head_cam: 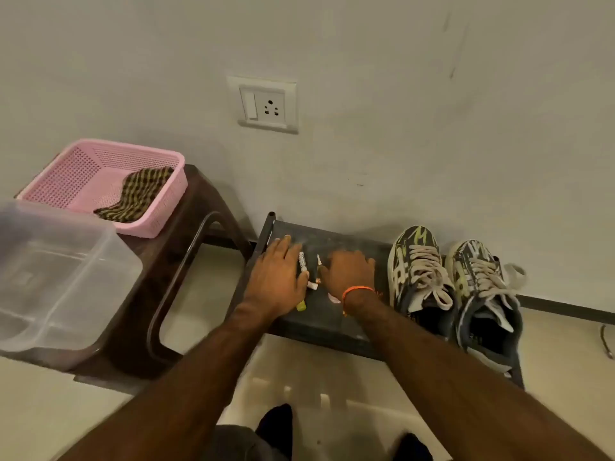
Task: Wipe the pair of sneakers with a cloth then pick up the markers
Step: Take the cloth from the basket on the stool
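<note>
Left hand [278, 277] spread flat, palm down, over markers [303, 266] on black rack [339, 324]; nothing lifted. Right hand [349, 272] just right of markers, fingers curled down toward one; grip uncertain, cannot tell. Several markers lie between and under hands. Sneakers [456, 287] side by side on rack, right of markers, near wall. Striped cloth [139, 194] in pink basket [100, 154] on brown worktop [186, 227], left of markers. Judgement: wiping likely done, marker pickup just starting.
</note>
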